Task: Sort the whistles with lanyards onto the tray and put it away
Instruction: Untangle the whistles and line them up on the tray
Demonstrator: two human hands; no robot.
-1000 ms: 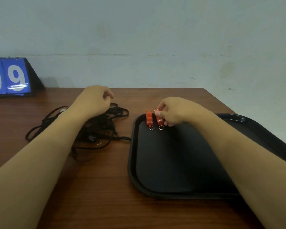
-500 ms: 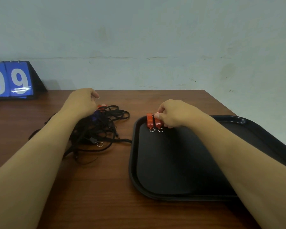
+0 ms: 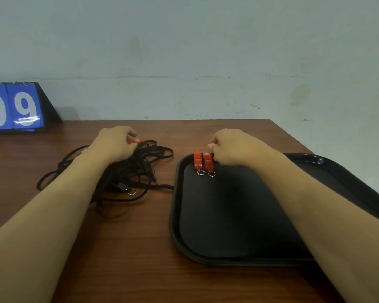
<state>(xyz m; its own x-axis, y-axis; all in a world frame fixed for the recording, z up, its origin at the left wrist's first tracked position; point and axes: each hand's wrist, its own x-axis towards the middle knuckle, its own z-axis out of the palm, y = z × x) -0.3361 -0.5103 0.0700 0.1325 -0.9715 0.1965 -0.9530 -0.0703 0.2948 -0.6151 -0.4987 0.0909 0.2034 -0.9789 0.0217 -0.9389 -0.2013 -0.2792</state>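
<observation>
Two hands work at once, each on its own side of the counter (image 3: pixel 140 270).

At about 10 o'clock, against the wall, stands a blue flip scoreboard (image 3: pixel 13 107) that shows two nines; its left part is cut off by the frame edge, so I cannot say if more digits follow.

Next comes the left hand (image 3: pixel 113 144), at about 11 o'clock. It lies on top of a heap of black lanyards (image 3: pixel 138 171) and its fingers curl around an orange whistle (image 3: pixel 135 141), of which only a small end shows past the fingertips. I judge it picks this one out of the heap as the next to sort. The cords are very tangled, so which cord belongs to this whistle is hard to tell. One small metal ring (image 3: pixel 131 191) lies free at the near side of the heap.

Then the black tray (image 3: pixel 177 215) lies to the right of the heap; one cord end reaches its left rim. Two orange whistles (image 3: pixel 202 161) lie side by side in the tray's far left corner, rings toward the person, probably to begin a neat row. The right hand (image 3: pixel 232 148) pinches the far end of the right one, apparently to line it up. Its fingertips are hidden behind the knuckles. The tray's right part is covered by the forearm and cut off.
</observation>
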